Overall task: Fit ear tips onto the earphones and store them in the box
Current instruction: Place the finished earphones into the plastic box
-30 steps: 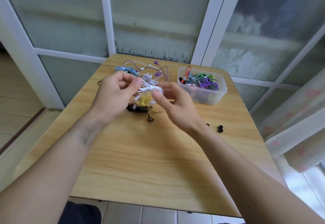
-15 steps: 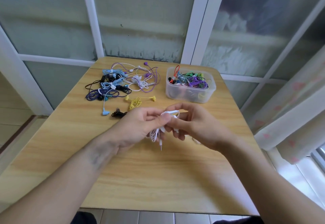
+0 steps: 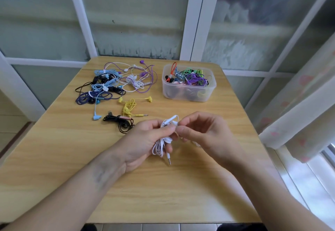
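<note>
Above the tabletop's middle, the left hand (image 3: 145,140) grips the coiled white earphones (image 3: 164,140); the right hand (image 3: 203,132) pinches one bud, perhaps with a tip. They look light, limp and small: hold the hard bud, not the cable. The box (image 3: 188,92) stands near the far right corner.

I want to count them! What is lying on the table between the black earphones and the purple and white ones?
The yellow earphones lie between the black earphones and the purple-and-white tangle, seen in the head view.

White coiled earphones (image 3: 163,141), box (image 3: 188,95) beyond.
</note>
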Demonstrator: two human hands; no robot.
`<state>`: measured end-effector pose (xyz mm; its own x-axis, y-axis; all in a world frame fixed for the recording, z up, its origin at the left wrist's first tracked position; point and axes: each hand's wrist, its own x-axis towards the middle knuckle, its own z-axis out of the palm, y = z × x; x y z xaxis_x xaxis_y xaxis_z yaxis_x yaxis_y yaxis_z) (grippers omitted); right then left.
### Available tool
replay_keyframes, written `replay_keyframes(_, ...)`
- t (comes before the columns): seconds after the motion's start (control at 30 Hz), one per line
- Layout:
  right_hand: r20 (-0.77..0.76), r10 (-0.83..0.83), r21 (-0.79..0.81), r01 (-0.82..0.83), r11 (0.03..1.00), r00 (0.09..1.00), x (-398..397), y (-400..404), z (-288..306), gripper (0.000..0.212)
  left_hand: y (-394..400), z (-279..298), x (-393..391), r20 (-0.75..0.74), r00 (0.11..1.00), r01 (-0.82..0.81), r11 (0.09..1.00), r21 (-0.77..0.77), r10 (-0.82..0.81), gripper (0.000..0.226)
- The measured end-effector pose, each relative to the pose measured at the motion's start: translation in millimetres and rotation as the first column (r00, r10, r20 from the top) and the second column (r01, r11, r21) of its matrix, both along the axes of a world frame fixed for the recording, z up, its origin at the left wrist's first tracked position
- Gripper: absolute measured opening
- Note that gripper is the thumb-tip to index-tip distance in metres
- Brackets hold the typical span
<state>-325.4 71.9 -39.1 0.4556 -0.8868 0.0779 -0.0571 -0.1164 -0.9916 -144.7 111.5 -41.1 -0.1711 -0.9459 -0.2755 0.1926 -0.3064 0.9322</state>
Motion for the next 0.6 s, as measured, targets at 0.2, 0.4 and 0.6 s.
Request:
replay_keyframes(0.2,0.036,-0.008,-0.015,0.009,1.0,0.999,-9,0,9,0.018,-1,-1,-4,-0.055,0.996,0.067,0.997,-0.035,-0.069,0.035)
replay_keyframes(0.4,-0.046,-0.107,-0.093,0.103,0.99,0.993,-23,-9,12,0.026,-4,0,-6,-0.128,0.991,-0.033,0.999,0.015,0.035,0.02)
replay_keyframes(0.6,-0.659,-0.338,-0.422,0.042,0.906,0.672,-83,-33,13,0.012,-3,3,-6,-0.097,0.988,-0.113,0.992,0.05,0.117,0.022)
